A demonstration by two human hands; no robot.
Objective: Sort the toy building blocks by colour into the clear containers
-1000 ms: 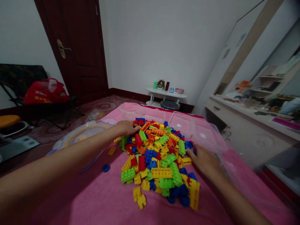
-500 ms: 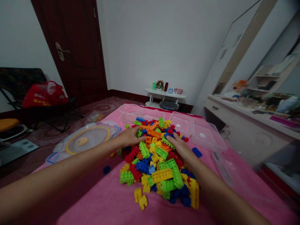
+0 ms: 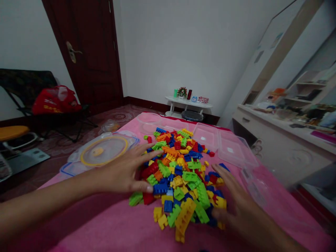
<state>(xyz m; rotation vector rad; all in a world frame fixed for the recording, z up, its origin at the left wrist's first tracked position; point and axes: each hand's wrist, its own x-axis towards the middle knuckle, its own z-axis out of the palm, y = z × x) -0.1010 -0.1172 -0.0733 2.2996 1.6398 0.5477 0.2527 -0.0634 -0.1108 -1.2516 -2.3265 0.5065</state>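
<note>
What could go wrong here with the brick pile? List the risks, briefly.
1. The pile of bricks reaches close to the near edge of the pink cloth; a sweep by the left hand or right hand could knock bricks off.
2. Bricks could scatter under the clear trays right behind the pile.
3. Both hands are spread open, gripping nothing, so bricks may slide loose.

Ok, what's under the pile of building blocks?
The pile of building blocks lies on a pink cloth, which shows all around it. What the cloth covers, and any blocks buried beneath the top ones, cannot be seen.
</note>
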